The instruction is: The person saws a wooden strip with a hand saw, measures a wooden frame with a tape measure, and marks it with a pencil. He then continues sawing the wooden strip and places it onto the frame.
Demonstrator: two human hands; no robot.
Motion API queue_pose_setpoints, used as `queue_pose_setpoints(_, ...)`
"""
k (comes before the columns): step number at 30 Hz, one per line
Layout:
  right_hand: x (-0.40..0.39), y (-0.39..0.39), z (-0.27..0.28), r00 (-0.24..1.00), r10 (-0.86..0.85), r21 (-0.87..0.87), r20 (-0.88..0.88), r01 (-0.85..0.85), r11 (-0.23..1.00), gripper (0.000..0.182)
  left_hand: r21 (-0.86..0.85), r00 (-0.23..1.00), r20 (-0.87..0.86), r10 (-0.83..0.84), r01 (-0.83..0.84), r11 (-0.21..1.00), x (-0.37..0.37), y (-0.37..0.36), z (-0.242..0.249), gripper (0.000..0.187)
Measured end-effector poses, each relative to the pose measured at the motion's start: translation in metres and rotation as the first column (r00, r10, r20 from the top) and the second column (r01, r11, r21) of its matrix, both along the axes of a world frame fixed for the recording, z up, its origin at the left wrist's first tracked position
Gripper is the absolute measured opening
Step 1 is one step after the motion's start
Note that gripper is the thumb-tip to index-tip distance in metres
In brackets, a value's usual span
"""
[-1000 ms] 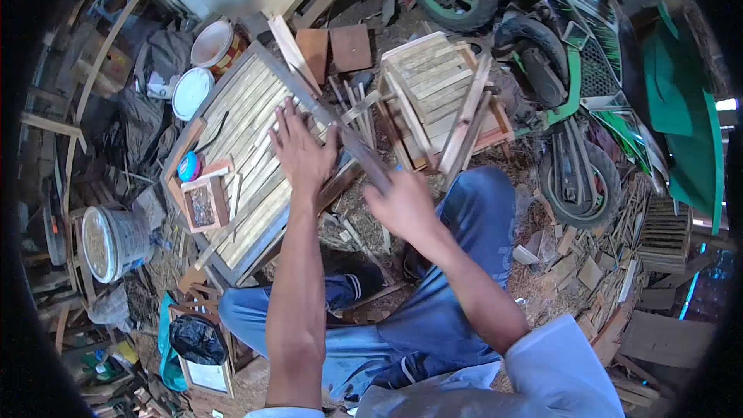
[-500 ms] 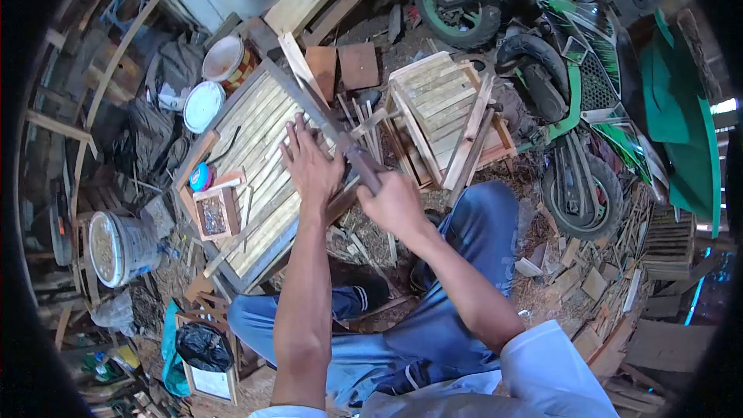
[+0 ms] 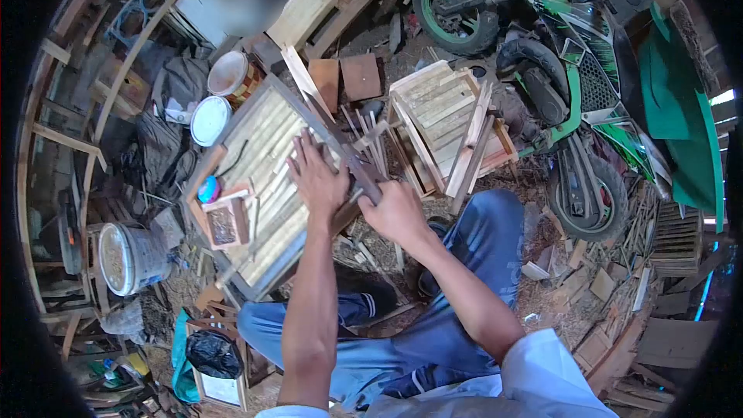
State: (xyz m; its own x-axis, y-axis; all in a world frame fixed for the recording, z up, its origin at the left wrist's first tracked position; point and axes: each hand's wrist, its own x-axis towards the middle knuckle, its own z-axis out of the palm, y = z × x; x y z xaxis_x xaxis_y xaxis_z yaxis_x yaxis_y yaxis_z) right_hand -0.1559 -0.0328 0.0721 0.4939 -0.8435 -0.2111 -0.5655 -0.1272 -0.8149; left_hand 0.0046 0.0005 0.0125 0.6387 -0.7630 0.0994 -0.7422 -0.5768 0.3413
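My left hand (image 3: 319, 179) lies with fingers spread on the slatted wooden panel (image 3: 267, 162), near its right edge. My right hand (image 3: 393, 207) is wrapped round the dark handle of a hammer (image 3: 362, 170), just right of the panel's frame. The hammer's head points up and right, close to the frame's edge. On the panel's lower left rest a small wooden box of nails (image 3: 226, 223), a blue and pink round object (image 3: 208, 190) and thin wood strips.
A second slatted wooden piece (image 3: 441, 108) stands at the right, with a green motorbike (image 3: 574, 85) beyond it. White-lidded buckets (image 3: 210, 121) stand left of the panel. Another bucket (image 3: 124, 258) is further left. Wood scraps (image 3: 600, 282) litter the ground.
The view has shifted slightly, so the whole scene sits a little lower and to the right. Both hands keep nearly the same places relative to the panel.
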Motion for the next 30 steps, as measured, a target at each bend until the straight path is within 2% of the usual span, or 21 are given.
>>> queue_pose_setpoints(2, -0.009, 0.002, 0.007, 0.998, 0.025, 0.003, 0.052, -0.025, 1.000, 0.034, -0.003, 0.999, -0.034, 0.000, 0.000, 1.000, 0.000, 0.006, -0.002, 0.089)
queue_pose_setpoints(6, -0.027, 0.013, 0.024, 0.997, 0.049, 0.021, -0.067, -0.048, 0.999, 0.031, -0.018, 1.000, 0.007, 0.013, -0.013, 1.000, -0.004, 0.005, -0.008, 0.090)
queue_pose_setpoints(7, -0.030, 0.018, 0.039, 0.990, 0.068, 0.093, -0.122, -0.057, 0.994, 0.030, -0.021, 0.999, 0.029, 0.026, -0.026, 0.999, -0.008, 0.006, -0.008, 0.091)
queue_pose_setpoints(9, -0.031, 0.028, 0.041, 0.996, 0.026, 0.145, -0.090, -0.013, 0.989, 0.029, -0.071, 1.000, -0.022, 0.004, -0.005, 0.997, -0.007, 0.007, -0.005, 0.090)
queue_pose_setpoints(11, -0.014, 0.035, 0.027, 0.993, 0.032, 0.072, -0.117, -0.023, 0.997, 0.028, -0.093, 0.996, -0.080, -0.046, 0.038, 0.995, -0.001, 0.010, 0.001, 0.089)
queue_pose_setpoints(12, -0.008, 0.038, 0.021, 0.991, 0.030, 0.030, -0.128, -0.026, 0.999, 0.027, -0.165, 0.987, -0.148, -0.056, 0.031, 0.986, 0.003, 0.007, 0.004, 0.087)
queue_pose_setpoints(15, -0.010, 0.037, 0.021, 0.986, 0.065, 0.060, -0.157, -0.056, 0.997, 0.027, -0.149, 0.993, -0.097, -0.065, 0.050, 0.988, 0.000, 0.005, 0.002, 0.086)
queue_pose_setpoints(16, -0.016, 0.037, 0.021, 0.998, 0.031, 0.003, -0.049, -0.031, 1.000, 0.029, -0.193, 0.986, -0.155, -0.065, 0.034, 0.981, -0.002, 0.006, 0.004, 0.080)
queue_pose_setpoints(17, -0.020, 0.032, 0.023, 0.998, 0.022, 0.107, -0.063, -0.015, 0.994, 0.030, -0.173, 0.989, -0.133, -0.066, 0.043, 0.984, -0.002, 0.007, 0.006, 0.078)
queue_pose_setpoints(19, -0.022, 0.030, 0.016, 0.999, 0.021, 0.126, -0.031, -0.016, 0.992, 0.030, -0.145, 0.994, -0.079, -0.079, 0.067, 0.987, 0.004, 0.007, 0.004, 0.074)
queue_pose_setpoints(20, -0.022, 0.030, 0.015, 0.999, 0.027, 0.094, -0.031, -0.024, 0.995, 0.030, -0.207, 0.990, -0.112, -0.086, 0.061, 0.977, 0.004, 0.007, 0.003, 0.069)
queue_pose_setpoints(24, -0.027, 0.029, 0.005, 0.999, 0.045, -0.029, -0.030, -0.046, 0.998, 0.031, -0.241, 0.990, -0.111, -0.092, 0.063, 0.969, -0.001, 0.010, -0.001, 0.063)
queue_pose_setpoints(27, -0.030, 0.026, 0.013, 0.998, 0.050, -0.034, -0.044, -0.052, 0.998, 0.032, -0.347, 0.973, -0.116, -0.197, 0.147, 0.927, -0.005, 0.016, -0.003, 0.058)
queue_pose_setpoints(28, -0.031, 0.022, 0.019, 0.995, 0.065, -0.035, -0.070, -0.068, 0.997, 0.032, -0.379, 0.977, -0.022, -0.213, 0.189, 0.906, -0.010, 0.022, 0.003, 0.047)
queue_pose_setpoints(30, -0.027, 0.016, 0.032, 0.991, 0.094, -0.009, -0.090, -0.095, 0.995, 0.033, -0.371, 0.949, -0.009, -0.316, 0.291, 0.882, -0.003, 0.033, 0.012, 0.040)
